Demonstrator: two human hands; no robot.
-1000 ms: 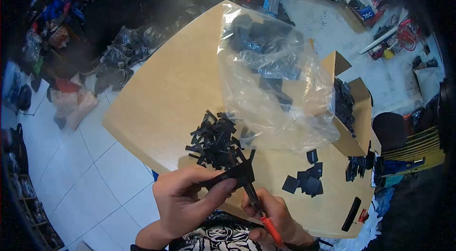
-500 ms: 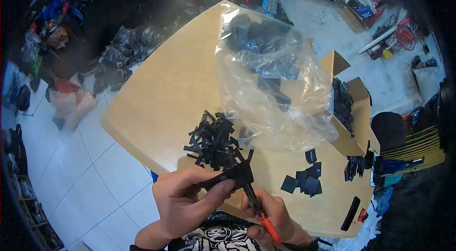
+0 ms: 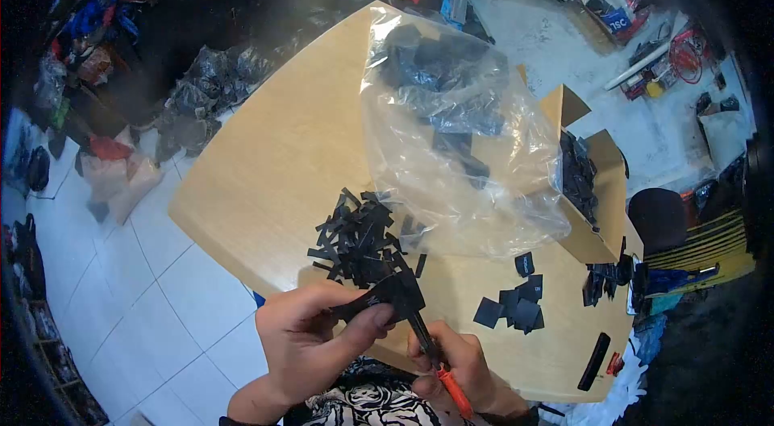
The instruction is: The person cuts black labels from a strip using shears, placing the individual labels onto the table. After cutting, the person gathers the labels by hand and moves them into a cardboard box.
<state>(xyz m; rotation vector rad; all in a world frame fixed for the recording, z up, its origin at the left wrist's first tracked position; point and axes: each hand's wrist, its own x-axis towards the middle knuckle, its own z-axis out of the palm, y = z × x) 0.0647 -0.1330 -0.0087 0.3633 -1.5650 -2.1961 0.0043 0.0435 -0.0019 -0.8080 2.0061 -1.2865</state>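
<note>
Between the thumb and fingers of my left hand (image 3: 310,333) is a black label piece (image 3: 395,294), with small pale lettering partly under my thumb. My right hand (image 3: 463,365) is closed around scissors with orange handles (image 3: 455,392). Their dark blades (image 3: 419,331) reach up to the label's right end, and the tips are hidden by it. Just beyond the label, a heap of thin black offcut strips (image 3: 359,236) lies on the table. One loose strip (image 3: 421,265) is to the right of the heap. Several small black squares (image 3: 516,305) lie farther right.
A large clear plastic bag (image 3: 451,184) with black pieces inside covers the back of the wooden table (image 3: 258,160). An open cardboard box (image 3: 609,176) holding black pieces stands at the right. A black bar-shaped object (image 3: 594,361) lies near the right front edge.
The strip at the label's right end has come off and now lies apart on the table. The scissors have shifted slightly, and both hands keep their grip.
</note>
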